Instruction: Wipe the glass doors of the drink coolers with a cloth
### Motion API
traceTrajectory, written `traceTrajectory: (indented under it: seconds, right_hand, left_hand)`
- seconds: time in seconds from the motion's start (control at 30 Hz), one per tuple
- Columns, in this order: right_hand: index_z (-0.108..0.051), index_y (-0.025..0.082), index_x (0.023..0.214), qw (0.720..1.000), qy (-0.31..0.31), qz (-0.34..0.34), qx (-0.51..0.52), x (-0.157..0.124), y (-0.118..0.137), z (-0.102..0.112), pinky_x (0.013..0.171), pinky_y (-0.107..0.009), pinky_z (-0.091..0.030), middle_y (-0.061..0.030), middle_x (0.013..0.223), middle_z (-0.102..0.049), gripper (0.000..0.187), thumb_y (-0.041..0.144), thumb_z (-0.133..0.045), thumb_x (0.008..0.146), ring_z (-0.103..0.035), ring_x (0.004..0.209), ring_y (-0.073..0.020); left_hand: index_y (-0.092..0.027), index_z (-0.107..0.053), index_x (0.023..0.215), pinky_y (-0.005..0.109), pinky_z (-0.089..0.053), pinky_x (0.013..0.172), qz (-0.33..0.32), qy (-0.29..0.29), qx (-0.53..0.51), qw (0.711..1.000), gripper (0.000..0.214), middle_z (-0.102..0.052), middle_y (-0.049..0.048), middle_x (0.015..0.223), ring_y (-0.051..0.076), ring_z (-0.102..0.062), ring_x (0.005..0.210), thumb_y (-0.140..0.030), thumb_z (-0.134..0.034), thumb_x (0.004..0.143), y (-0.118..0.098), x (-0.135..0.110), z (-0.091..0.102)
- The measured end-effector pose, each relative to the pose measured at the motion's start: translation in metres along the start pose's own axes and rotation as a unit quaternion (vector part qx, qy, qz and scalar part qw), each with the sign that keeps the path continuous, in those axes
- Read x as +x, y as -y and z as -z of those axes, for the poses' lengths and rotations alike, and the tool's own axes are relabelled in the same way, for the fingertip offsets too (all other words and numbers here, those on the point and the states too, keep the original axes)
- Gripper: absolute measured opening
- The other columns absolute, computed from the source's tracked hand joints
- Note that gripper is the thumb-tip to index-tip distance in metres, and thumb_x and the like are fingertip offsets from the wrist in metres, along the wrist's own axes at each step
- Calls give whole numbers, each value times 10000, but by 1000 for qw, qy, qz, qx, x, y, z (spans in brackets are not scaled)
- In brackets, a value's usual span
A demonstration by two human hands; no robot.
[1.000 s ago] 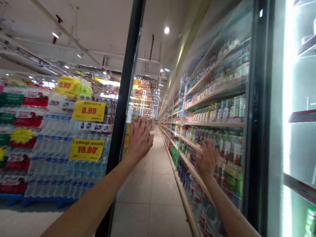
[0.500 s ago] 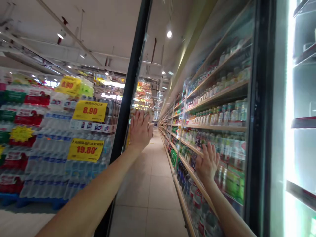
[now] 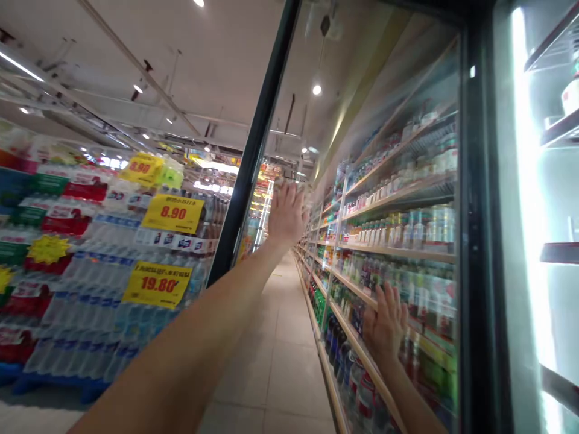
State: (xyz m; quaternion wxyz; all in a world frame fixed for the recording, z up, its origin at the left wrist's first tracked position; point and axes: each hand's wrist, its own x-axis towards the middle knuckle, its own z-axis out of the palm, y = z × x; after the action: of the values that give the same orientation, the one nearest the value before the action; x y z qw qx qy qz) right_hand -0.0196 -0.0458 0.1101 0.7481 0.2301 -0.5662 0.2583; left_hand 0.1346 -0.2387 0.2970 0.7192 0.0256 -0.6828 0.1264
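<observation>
A tall glass door (image 3: 312, 337) in a black frame stands open in front of me. My left hand (image 3: 287, 214) is at the upper part of the glass, fingers extended over a greyish cloth (image 3: 298, 185) that it presses to the pane. The cloth is blurred and mostly covered by the fingers. Lower and to the right, my right hand (image 3: 385, 325) rests against the glass. Its fingers are spread and it holds nothing. Bottle shelves show through the pane behind it.
Right of the door frame (image 3: 484, 241) is a lit fridge interior with dark-edged shelves (image 3: 561, 253). Stacked packs of bottled water (image 3: 72, 301) with yellow price signs (image 3: 172, 213) stand at the left. Past the door, a tiled aisle (image 3: 289, 307) runs beside long drink shelves (image 3: 398, 252).
My left hand has slid right and slightly up across the glass with the cloth. My right hand has stayed nearly in place on the pane. The view has shifted a little.
</observation>
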Motion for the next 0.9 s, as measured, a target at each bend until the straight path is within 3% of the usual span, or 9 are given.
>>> traceTrajectory:
  seconds: [0.07, 0.17, 0.23, 0.4, 0.47, 0.6, 0.67, 0.8, 0.9]
  right_hand:
    - [-345, 183, 1374, 1000, 2, -3, -1, 0, 1, 0, 1047, -520, -273, -141, 1369, -444, 506, 261, -381, 875, -348, 1311, -270]
    - [-352, 179, 1370, 1000, 3, -1, -6, 1, 2, 0, 1033, -526, -290, -147, 1359, -456, 501, 277, -378, 879, -360, 1303, -279]
    - [-342, 178, 1375, 1000, 6, 2, -7, 0, 1, 0, 1030, -530, -293, -150, 1358, -456, 506, 280, -376, 880, -357, 1304, -282]
    - [-321, 194, 1386, 1000, 7, -2, -3, -1, 0, -2, 1041, -531, -279, -139, 1375, -438, 513, 272, -371, 882, -339, 1316, -276]
    - [-333, 193, 1379, 1000, 4, -4, -6, -1, 1, -2, 1042, -528, -279, -139, 1370, -443, 505, 273, -371, 882, -342, 1314, -275]
    - [-345, 176, 1371, 1000, 7, 2, -9, -1, 1, -2, 1038, -521, -284, -145, 1363, -450, 499, 289, -362, 885, -343, 1312, -275]
    - [-354, 169, 1366, 1000, 9, 3, -10, -2, 0, -2, 1036, -519, -288, -147, 1363, -449, 496, 292, -355, 885, -343, 1313, -276]
    - [-358, 178, 1364, 1000, 6, 1, -10, -2, 0, -2, 1041, -518, -279, -139, 1373, -438, 490, 283, -349, 886, -339, 1315, -271]
    - [-357, 176, 1363, 1000, 4, 2, -9, -1, 1, -2, 1038, -516, -281, -142, 1369, -443, 488, 274, -356, 885, -340, 1314, -270]
  left_hand:
    - [-110, -430, 1284, 491, -175, 1117, -9, -13, -4, 1000, 480, -345, 138, 1431, 283, -211, 1365, -322, -392, 855, 1, -3, 0]
    - [-151, -446, 1273, 439, -177, 1131, -208, 47, -19, 977, 459, -383, 93, 1417, 233, -239, 1360, -332, -403, 854, -6, -19, -3]
    - [-158, -458, 1265, 415, -187, 1130, -262, 65, -18, 963, 444, -405, 86, 1405, 219, -265, 1351, -327, -398, 859, -2, -22, -2]
    - [-111, -458, 1258, 504, -214, 1098, 4, -49, 0, 999, 450, -374, 152, 1410, 290, -241, 1353, -310, -388, 859, 20, -3, 1]
    - [-124, -444, 1274, 500, -195, 1107, -36, -35, -3, 999, 464, -370, 138, 1416, 282, -229, 1359, -321, -395, 857, 14, -3, -1]
    - [-183, -382, 1334, 418, -152, 1138, -281, 83, -6, 956, 515, -391, 70, 1416, 213, -254, 1355, -338, -419, 845, -10, -5, -7]
    - [-176, -385, 1333, 417, -150, 1138, -243, 76, 2, 967, 502, -378, 73, 1424, 212, -245, 1359, -330, -403, 855, -12, 1, -7]
    - [-108, -448, 1276, 484, -194, 1113, -23, -11, 18, 1000, 464, -354, 141, 1426, 277, -235, 1358, -303, -384, 860, -9, 6, -4]
    - [-135, -464, 1263, 457, -210, 1119, -125, 10, -1, 992, 448, -397, 111, 1406, 252, -270, 1347, -310, -406, 854, -16, -7, -6]
